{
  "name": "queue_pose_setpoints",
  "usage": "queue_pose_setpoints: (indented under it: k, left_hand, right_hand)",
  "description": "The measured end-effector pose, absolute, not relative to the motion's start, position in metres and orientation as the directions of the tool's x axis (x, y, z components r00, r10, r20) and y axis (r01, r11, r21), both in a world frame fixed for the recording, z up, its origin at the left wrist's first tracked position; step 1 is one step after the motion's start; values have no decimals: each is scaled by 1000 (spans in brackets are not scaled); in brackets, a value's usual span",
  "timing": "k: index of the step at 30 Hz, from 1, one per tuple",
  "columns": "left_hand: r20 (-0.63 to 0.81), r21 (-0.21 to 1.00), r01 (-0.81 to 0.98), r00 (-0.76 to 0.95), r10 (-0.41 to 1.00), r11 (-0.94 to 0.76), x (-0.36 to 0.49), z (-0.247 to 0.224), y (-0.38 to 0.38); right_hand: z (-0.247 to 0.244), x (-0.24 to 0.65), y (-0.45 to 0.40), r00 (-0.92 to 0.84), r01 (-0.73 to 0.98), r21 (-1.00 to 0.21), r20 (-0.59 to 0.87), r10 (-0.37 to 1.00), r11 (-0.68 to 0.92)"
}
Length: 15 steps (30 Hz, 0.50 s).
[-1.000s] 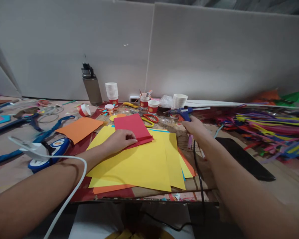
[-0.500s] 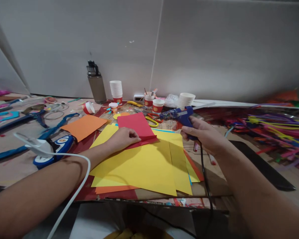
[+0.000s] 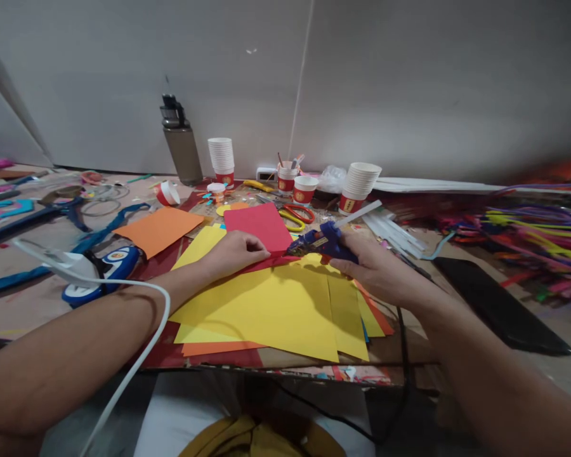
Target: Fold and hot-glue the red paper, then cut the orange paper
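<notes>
- Right hand point(image 3: 375, 263): grip wrapped round the handle of a blue plastic hot-glue gun point(image 3: 324, 241), translucent white stick out the back, nozzle at the right end of the near flap.
- Left hand point(image 3: 233, 254): grip drawn together, looks to be pinching that flap; exact fingertip contact too small to confirm.
- Flap belongs to the red rectangular paper sheet point(image 3: 257, 225), lying on overlapping yellow paper sheets point(image 3: 252, 311), mid-table, back from the front edge.
- Doing it well, judged: nozzle low along the flap, even pace, thin line, left fingertips away from the hot tip, flap held steady, black cord point(image 3: 403, 355) slack over the front edge.
- Table point(image 3: 9, 317): cluttered, stained, front edge ragged.
- Toward the left edge: orange paper sheet point(image 3: 159, 230).
- Back edge: grey-brown bottle point(image 3: 183, 155), white paper-cup stack point(image 3: 221, 155).
- Toward the right edge: flat black slab point(image 3: 499, 304), blurred multicoloured strips point(image 3: 542, 235).
- Room: plain grey wall panels point(image 3: 385, 82) behind, dim light.
</notes>
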<state>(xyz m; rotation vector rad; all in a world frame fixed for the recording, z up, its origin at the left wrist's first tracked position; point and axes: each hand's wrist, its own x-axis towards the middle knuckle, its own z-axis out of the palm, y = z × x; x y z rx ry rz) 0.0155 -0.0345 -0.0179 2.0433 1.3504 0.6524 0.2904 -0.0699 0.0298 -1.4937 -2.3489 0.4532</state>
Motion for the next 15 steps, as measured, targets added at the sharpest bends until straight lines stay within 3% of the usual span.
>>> queue_pose_setpoints:
  k: [7,15]
  left_hand:
    - [64,695,650,371,926,-308,16,-18,-34]
    - [65,688,657,368,928,-309,14,-20,-32]
  right_hand:
    - [31,285,-74,-370,860,-360,48,928,361]
    - [41,287,-78,-241,951,-194,33,970,242]
